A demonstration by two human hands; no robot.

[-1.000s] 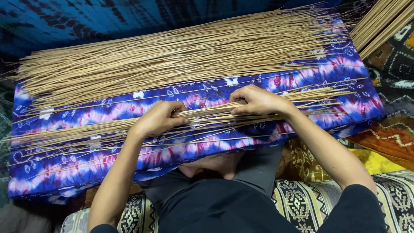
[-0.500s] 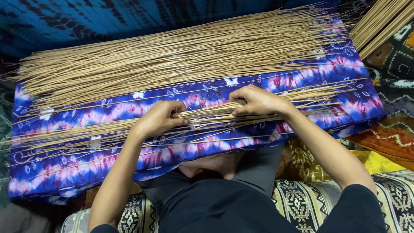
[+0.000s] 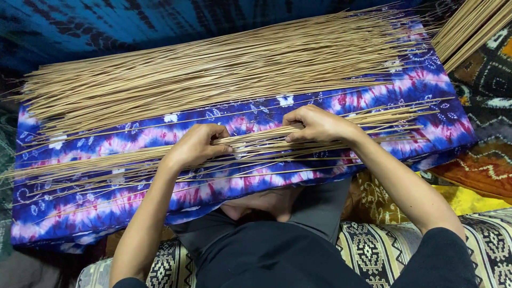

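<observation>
The small bundle of sticks [image 3: 256, 146] lay across the near half of the tie-dyed cloth [image 3: 298, 109], running left to right, its thin ends fanning out loosely towards both edges. Both hands were on it near the middle. The left hand [image 3: 194, 145] was curled closed over the bundle from above, fingers wrapped down on the far side and thumb tucked near the sticks. The right hand [image 3: 316, 124], a little further right and slightly farther away, was also closed over the sticks, knuckles up and fingertips pressing into the bundle.

To gather such sticks well, it seemed wise to keep the grip light and even, since they looked thin and likely to snap or slide apart; strays at the near side [image 3: 160, 184] were already lying loose outside the bundle. Holding the two hands a short way apart, as here, would keep the sticks parallel.

Both forearms reached forward from the lap, elbows bent and held low, wrists roughly level with the cloth.

Beyond the hands, the large heap of sticks [image 3: 213, 74] covered the far half of the cloth. Another sheaf [image 3: 472, 26] lay at the far right corner. A patterned woven mat [image 3: 373, 250] showed near the knees.
</observation>
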